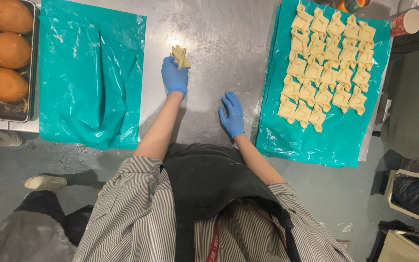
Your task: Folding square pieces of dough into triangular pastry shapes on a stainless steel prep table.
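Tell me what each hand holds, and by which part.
Left hand grips a folded dough piece by its lower end. Right hand lies open on the steel table, holding nothing.

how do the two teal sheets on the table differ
The left teal sheet is crumpled, folded over itself and bears no dough. The right teal sheet lies flat, covered with rows of pale shaped dough pieces. Both are glossy teal plastic on the steel table.
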